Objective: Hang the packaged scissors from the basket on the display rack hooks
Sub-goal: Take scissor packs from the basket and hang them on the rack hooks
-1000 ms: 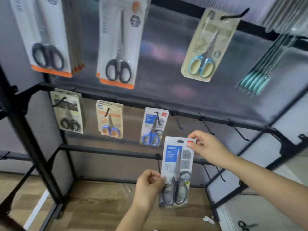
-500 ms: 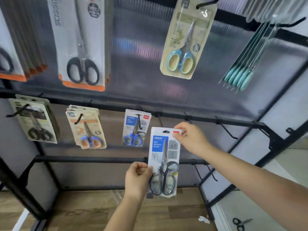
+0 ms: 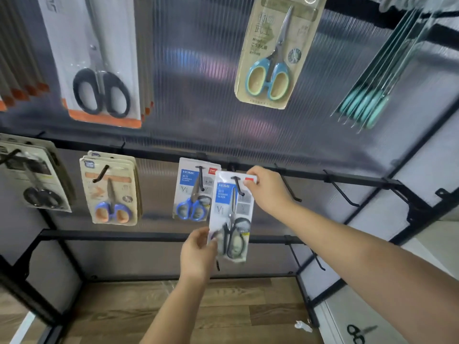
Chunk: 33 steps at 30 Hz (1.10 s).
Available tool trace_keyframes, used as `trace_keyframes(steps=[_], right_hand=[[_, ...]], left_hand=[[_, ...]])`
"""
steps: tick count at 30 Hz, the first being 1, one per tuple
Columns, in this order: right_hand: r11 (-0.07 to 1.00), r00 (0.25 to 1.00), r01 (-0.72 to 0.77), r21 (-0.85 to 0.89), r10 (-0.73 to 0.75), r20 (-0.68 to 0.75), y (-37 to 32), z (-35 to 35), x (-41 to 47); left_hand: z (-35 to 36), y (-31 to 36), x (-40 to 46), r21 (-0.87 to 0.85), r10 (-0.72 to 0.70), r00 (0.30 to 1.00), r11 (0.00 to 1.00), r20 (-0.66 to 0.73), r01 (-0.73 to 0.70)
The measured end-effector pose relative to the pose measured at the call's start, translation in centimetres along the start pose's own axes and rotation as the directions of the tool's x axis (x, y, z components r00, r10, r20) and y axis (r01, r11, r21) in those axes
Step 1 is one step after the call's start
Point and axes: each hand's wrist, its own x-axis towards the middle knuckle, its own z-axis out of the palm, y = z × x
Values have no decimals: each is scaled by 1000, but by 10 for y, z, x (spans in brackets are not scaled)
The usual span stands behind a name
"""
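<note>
Compared with half a second ago, the black-handled scissors pack (image 3: 232, 217) has been raised and carried toward the middle rail (image 3: 310, 175), and a black hook (image 3: 238, 186) is now seen passing through the hang hole at the top of its card, where before the card was held in the air below and in front of the rail. By this it is judged that the pack has been threaded onto the hook, or very nearly so; how far along the hook it has been pushed cannot be told from this view. The top right corner of the card is pinched by the right hand (image 3: 267, 188), beside the red label, and the lower left edge, level with the handles, is pinched between thumb and fingers of the left hand (image 3: 198, 254). The pack is thus held at both ends and has not been released. It hangs just to the right of the blue-handled scissors pack (image 3: 195, 192), whose edge is partly overlapped by it. The long axis of the pack is set nearly upright, tilted slightly, with the blade tips pointed up toward the hook and the handles down toward the wooden floor (image 3: 173, 309). The basket is not in view
</note>
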Motion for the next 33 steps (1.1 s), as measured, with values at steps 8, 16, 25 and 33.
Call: trace_keyframes(steps=[8,16,25,33], right_hand=[[954,1000,20,-299,-14,23,-4,12,-25],[941,993,111,-319,-121,-12,-68,-41,-152],[979,998,-53,-197,48,-31,-96,-146,-286],[918,918,-392,-63,386,-91,16,-193,-399]], left_hand=[[-30,23,-23,475,269,962,843,37,-254],[-90,87,-141,665,382,910,639,161,-386],[-82,164,-279,675,387,867,551,314,-490],[18,137,-356,688,119,790,426,601,-588]])
